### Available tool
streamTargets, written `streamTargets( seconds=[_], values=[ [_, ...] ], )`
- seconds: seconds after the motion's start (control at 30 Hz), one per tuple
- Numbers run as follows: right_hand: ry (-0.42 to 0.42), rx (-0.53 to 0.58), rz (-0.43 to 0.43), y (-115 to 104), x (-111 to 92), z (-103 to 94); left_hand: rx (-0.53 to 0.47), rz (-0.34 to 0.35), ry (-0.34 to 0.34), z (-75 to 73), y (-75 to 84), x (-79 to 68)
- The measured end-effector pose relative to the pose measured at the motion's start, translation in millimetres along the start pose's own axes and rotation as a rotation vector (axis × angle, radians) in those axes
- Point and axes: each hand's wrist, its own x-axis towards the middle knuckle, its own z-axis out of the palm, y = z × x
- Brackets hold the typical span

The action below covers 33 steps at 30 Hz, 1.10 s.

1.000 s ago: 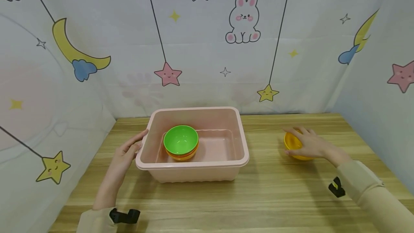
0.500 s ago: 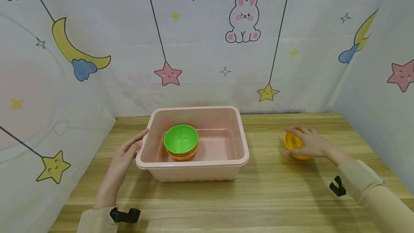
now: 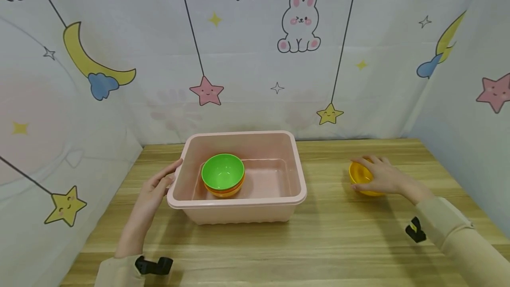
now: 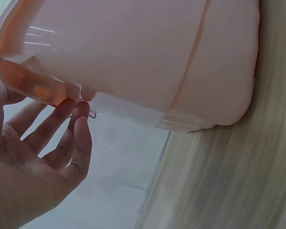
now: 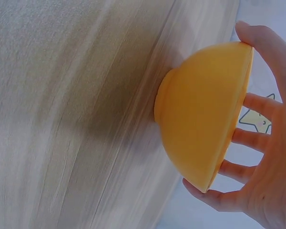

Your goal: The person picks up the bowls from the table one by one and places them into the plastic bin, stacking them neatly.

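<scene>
In the head view, my right hand [image 3: 380, 177] grips a yellow bowl [image 3: 360, 174] from above on the right side of the table. The right wrist view shows the thumb and fingers spread around the rim of this yellow bowl [image 5: 202, 105], which sits upright, base close to the wood. My left hand [image 3: 155, 187] holds the left rim of a pink plastic bin [image 3: 239, 214]; from the left wrist, bent fingers [image 4: 81, 138] reach under its lip, thumb at the edge. Inside the bin, a green bowl [image 3: 223, 172] is nested on top of orange ones [image 3: 225, 193].
A wooden table [image 3: 279, 256] carries everything. White fabric [image 3: 255, 65] printed with stars, moons and a bunny hangs behind it and along both sides. To the right of the bowls, the bin floor [image 3: 271, 178] shows bare.
The fingers of my right hand have drawn in slightly on the yellow bowl's rim. My left hand, the bin and the nested bowls stay where they were.
</scene>
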Motion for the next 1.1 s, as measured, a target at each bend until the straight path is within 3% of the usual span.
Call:
streamTargets(
  seconds=[0.77,1.1],
  values=[
    [0.044,-0.023,-0.039,-13,1,-10.6,-0.003,0.001,0.005,1.0,1.0,0.2],
    [0.056,-0.028,-0.072,-29,0,-23.0,0.007,0.001,0.013,1.0,1.3,0.5]
  ],
)
